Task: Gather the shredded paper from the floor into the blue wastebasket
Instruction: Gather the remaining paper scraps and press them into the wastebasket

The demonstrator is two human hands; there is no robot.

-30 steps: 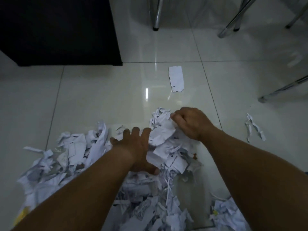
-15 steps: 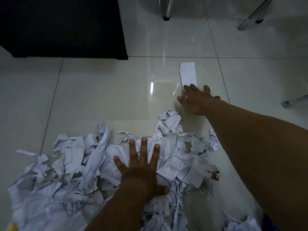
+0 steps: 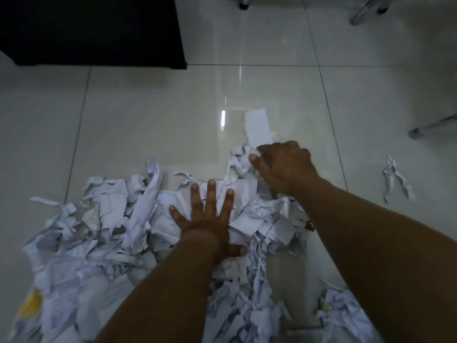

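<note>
We are over a glossy pale tiled floor (image 3: 148, 125) in dim light, with a dark cabinet (image 3: 94, 28) at the far left corner and metal chair legs (image 3: 430, 126) along the far and right edges.

The shredded paper (image 3: 103, 231) lies in one broad heap on the near half of the floor, spreading from the near left edge to the middle. The blue wastebasket is not in view.

The left hand (image 3: 205, 219) stays pressed flat on the heap's middle, fingers spread. The right hand (image 3: 282, 167) has changed most. Half a second ago it was stretched out to a flat slip (image 3: 258, 127) lying alone farther out. Now it has drawn back to the heap's far edge, fingers curled over crumpled scraps, and the slip has come with it, its near end just at the knuckles. We judge this a raking stroke, with the stray piece nearly joined to the heap while the left hand keeps the heap from sliding.

Gathering is still early, since nothing is lifted yet. A twisted strip (image 3: 395, 181) lies well apart near the right edge, and a small heap (image 3: 343, 310) sits at the near right corner, under the right forearm. The floor beyond the heap is bare up to the cabinet, so there is room for sweeping; only the chair legs on the right crowd a reach for the strip.
</note>
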